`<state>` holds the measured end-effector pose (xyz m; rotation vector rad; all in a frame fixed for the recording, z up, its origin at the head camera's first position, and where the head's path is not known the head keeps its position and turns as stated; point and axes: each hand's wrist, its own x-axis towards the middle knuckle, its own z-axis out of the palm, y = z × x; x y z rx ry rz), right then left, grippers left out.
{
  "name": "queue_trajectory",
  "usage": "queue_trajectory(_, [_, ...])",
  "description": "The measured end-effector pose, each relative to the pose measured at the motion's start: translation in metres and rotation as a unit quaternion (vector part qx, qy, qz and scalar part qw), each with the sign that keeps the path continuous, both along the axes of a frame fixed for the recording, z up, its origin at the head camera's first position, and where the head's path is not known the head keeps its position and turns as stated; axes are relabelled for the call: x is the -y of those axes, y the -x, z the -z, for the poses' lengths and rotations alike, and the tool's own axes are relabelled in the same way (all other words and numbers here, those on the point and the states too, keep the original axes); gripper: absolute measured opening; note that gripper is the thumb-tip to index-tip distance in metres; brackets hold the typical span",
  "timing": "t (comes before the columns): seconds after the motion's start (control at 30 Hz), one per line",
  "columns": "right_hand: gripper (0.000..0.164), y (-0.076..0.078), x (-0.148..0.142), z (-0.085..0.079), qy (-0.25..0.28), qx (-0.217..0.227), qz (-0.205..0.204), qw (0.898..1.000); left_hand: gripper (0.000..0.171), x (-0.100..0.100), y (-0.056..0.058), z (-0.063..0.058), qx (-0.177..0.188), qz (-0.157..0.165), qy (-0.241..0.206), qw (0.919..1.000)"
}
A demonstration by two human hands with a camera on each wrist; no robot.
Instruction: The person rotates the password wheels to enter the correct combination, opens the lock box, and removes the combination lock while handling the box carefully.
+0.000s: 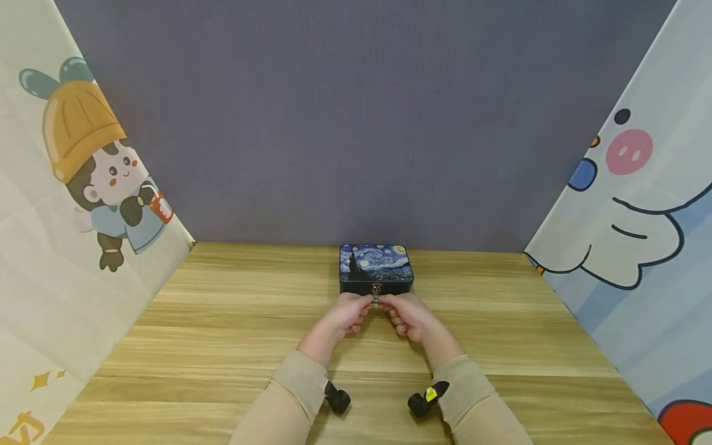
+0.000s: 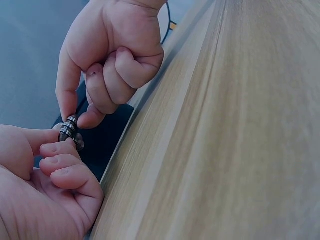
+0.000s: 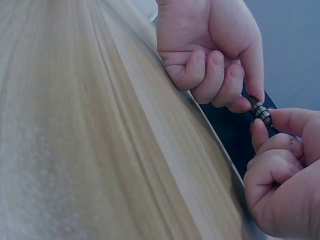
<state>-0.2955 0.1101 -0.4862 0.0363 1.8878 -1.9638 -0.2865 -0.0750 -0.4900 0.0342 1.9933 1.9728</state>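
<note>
A small tin box (image 1: 376,262) with a swirling blue night-sky painting on its lid stands closed against the back wall. On its dark front is a metal clasp (image 1: 376,288), with a small combination padlock (image 2: 68,128) at it. My left hand (image 1: 349,312) pinches one end of the padlock between thumb and index finger. From the other side my right hand (image 1: 411,315) pinches the opposite end in the same way. Ridged number rings of the padlock (image 3: 260,111) show between the fingertips in both wrist views; the digits are too small to read. The other fingers of both hands are curled in.
The wood-grain table (image 1: 250,346) reaches back to a grey wall (image 1: 361,123). Cartoon-printed sheets stand at the left (image 1: 55,247) and right (image 1: 639,247). A black wrist device (image 1: 337,397) sits at the left cuff, another (image 1: 427,398) at the right.
</note>
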Motion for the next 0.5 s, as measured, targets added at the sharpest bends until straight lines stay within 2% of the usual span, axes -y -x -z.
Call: queue_trajectory(0.5, [0.024,0.0008,0.0014,0.0018,-0.004,0.000,0.004,1.000,0.030,-0.0018,-0.0014,-0.0001,-0.004,-0.010,-0.003,0.9999])
